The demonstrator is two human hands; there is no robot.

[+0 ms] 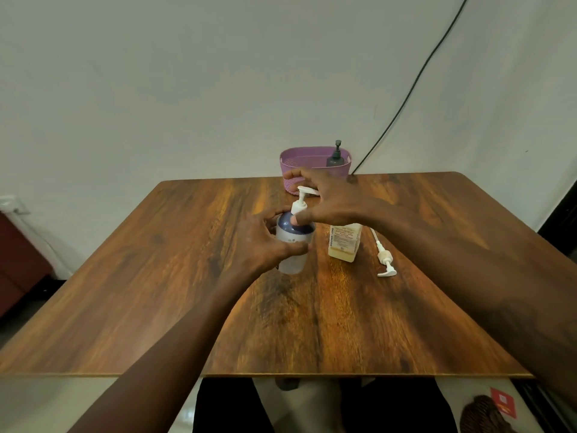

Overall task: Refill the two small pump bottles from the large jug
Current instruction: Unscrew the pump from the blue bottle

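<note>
Our left hand [265,242] wraps its grip round the frosted pump bottle [293,248] at mid-table [175,276], and our right hand [331,198] pinches its white pump [300,204]. Just right stands the jug [343,242], with yellowish liquid low in it and a loose pump [384,257] beside it. At the far edge, a purple basket [288,184] holds a dark pump bottle [335,158].

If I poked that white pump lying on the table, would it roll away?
Probably only a little. The loose pump lies flat on the table, and its sideways nozzle would likely stop a roll. It looks like thin plastic, so it is probably light and would skid easily. Its thin dip tube may bend.
</note>
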